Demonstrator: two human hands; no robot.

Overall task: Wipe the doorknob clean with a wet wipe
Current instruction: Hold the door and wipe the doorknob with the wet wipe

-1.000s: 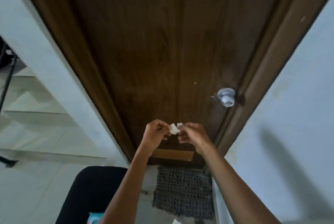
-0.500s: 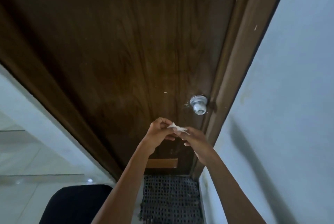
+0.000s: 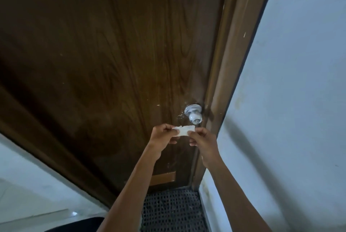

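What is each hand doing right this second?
Left hand: closed, pinching the left end of the wet wipe.
Right hand: closed, pinching the wipe's right end, just below the doorknob, not touching it.

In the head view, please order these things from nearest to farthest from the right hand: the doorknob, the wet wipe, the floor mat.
1. wet wipe: pinched in the right hand, stretched across to the left hand.
2. doorknob: just above the right hand, at the door's right edge, not touched.
3. floor mat: far below, at the foot of the door.
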